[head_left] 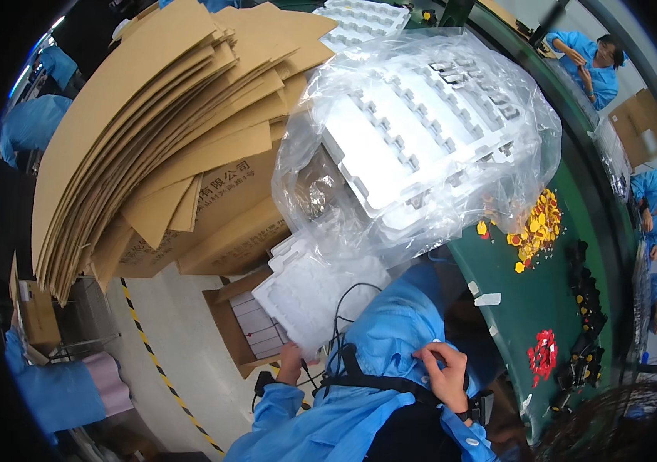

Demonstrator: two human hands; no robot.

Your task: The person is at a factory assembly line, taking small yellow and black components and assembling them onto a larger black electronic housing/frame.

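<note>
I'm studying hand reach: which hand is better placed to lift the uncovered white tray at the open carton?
Probably the left. The left hand is close to the lower end of the white tray and the open carton; the right hand is farther off, by the blue clothing.

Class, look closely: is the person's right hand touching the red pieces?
Apart. The head view shows it plainly: the right hand is by the blue clothing, with bare green surface visible between it and the red pieces.

The lower tray [307, 286] is white, the floor tape [143, 342] striped yellow-and-black.
</note>
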